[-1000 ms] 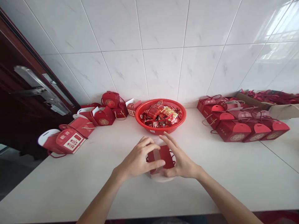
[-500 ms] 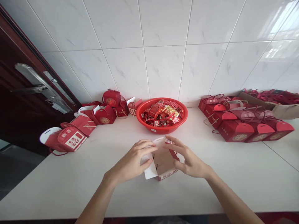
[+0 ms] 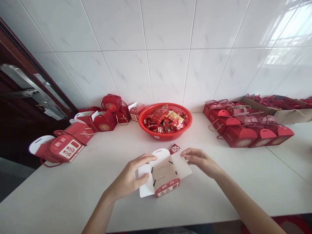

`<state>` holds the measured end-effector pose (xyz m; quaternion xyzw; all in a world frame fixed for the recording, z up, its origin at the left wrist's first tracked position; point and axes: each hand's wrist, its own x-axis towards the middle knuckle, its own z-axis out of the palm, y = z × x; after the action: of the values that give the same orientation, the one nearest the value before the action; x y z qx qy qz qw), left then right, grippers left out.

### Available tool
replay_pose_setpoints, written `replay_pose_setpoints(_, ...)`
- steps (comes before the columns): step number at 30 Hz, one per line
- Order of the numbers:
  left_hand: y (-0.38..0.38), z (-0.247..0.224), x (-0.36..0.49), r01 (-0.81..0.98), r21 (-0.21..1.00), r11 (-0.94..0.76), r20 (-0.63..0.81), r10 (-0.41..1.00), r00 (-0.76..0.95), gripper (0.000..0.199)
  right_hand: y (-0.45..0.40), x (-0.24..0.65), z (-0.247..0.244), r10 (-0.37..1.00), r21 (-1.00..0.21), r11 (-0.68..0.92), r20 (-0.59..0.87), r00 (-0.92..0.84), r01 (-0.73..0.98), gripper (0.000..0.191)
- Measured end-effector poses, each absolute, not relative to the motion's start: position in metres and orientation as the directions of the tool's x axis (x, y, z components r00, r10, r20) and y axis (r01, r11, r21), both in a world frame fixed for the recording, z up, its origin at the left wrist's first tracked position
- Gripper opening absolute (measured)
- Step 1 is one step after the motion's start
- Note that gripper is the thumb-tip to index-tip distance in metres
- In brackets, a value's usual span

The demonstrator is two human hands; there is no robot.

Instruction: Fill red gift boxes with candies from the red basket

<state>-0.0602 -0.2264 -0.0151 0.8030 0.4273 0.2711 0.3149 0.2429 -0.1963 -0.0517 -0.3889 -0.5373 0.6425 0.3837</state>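
An opened red-and-white box (image 3: 165, 174) sits on the white table in front of me, its flaps spread and its bare inside showing. My left hand (image 3: 136, 172) is at the box's left side, thumb and fingers apart around the left flap. My right hand (image 3: 201, 161) is at the upper right, its fingertips at the edge of the right flap; whether they pinch it is too small to tell. Just behind the box lies a small red wrapped packet (image 3: 175, 149). Farther back stands a red basket (image 3: 165, 136) filled with wrapped sweets (image 3: 168, 120).
Red boxes (image 3: 104, 121) stand at the back left, more (image 3: 67, 148) at the left edge. Several closed red boxes (image 3: 240, 136) are grouped at the right, beside a cardboard box (image 3: 287, 115) of red items. A tiled wall (image 3: 165, 71) runs behind; a dark door (image 3: 19, 107) is at left.
The box's right flap now stands folded outward and its inside shows more fully. My right hand has moved outward to the right. The small packet behind the box has come into fuller view.
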Motion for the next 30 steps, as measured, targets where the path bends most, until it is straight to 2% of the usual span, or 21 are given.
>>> replay_pose_setpoints(2, -0.228, -0.014, -0.059, 0.523, 0.720, -0.456, 0.183, 0.851, 0.492, 0.043, -0.177, 0.239, -0.054, 0.941, -0.999, 0.028, 0.015, -0.338, 0.032, 0.025)
replay_pose_setpoints(4, -0.227, -0.012, -0.055, 0.530, 0.702, -0.475, 0.196, 0.845, 0.498, 0.041, -0.158, 0.231, -0.060, 0.947, -0.947, 0.174, 0.086, -0.309, 0.270, 0.019)
replay_pose_setpoints(6, -0.225, -0.009, -0.051, 0.538, 0.688, -0.487, 0.204, 0.841, 0.500, 0.042, -0.143, 0.220, -0.067, 0.937, -0.805, 0.284, 0.117, -0.329, 0.521, 0.025)
replay_pose_setpoints(8, -0.223, -0.008, -0.050, 0.549, 0.678, -0.489, 0.203, 0.842, 0.499, 0.042, -0.137, 0.210, -0.074, 0.896, -0.623, 0.410, 0.141, -0.420, 0.666, 0.037)
replay_pose_setpoints(11, -0.219, -0.007, -0.055, 0.559, 0.677, -0.479, 0.198, 0.850, 0.489, 0.040, -0.137, 0.201, -0.076, 0.817, -0.422, 0.561, 0.140, -0.560, 0.712, 0.033)
replay_pose_setpoints(13, -0.216, -0.008, -0.059, 0.554, 0.687, -0.470, 0.202, 0.856, 0.475, 0.038, -0.138, 0.201, -0.075, 0.802, -0.373, 0.585, 0.136, -0.581, 0.721, 0.025)
replay_pose_setpoints(16, -0.207, -0.010, -0.061, 0.540, 0.710, -0.451, 0.205, 0.867, 0.454, 0.035, -0.134, 0.210, -0.069, 0.838, -0.349, 0.537, 0.111, -0.535, 0.768, 0.019)
replay_pose_setpoints(18, -0.196, -0.012, -0.057, 0.528, 0.726, -0.441, 0.205, 0.871, 0.447, 0.034, -0.129, 0.222, -0.061, 0.869, -0.379, 0.483, 0.096, -0.486, 0.790, 0.018)
replay_pose_setpoints(21, -0.178, -0.013, -0.045, 0.495, 0.746, -0.446, 0.214, 0.864, 0.456, 0.032, -0.120, 0.245, -0.038, 0.878, -0.557, 0.447, 0.124, -0.462, 0.700, 0.014)
replay_pose_setpoints(23, -0.168, -0.012, -0.037, 0.472, 0.752, -0.460, 0.222, 0.851, 0.476, 0.031, -0.116, 0.260, -0.015, 0.856, -0.690, 0.458, 0.171, -0.488, 0.561, 0.011)
replay_pose_setpoints(26, -0.159, -0.005, -0.026, 0.441, 0.750, -0.492, 0.252, 0.830, 0.497, 0.028, -0.115, 0.273, 0.020, 0.857, -0.810, 0.445, 0.260, -0.445, 0.383, 0.015)
replay_pose_setpoints(30, -0.141, 0.013, -0.021, 0.381, 0.757, -0.531, 0.347, 0.820, 0.454, 0.025, -0.113, 0.266, 0.049, 0.891, -0.905, 0.421, 0.400, -0.214, 0.059, 0.025)
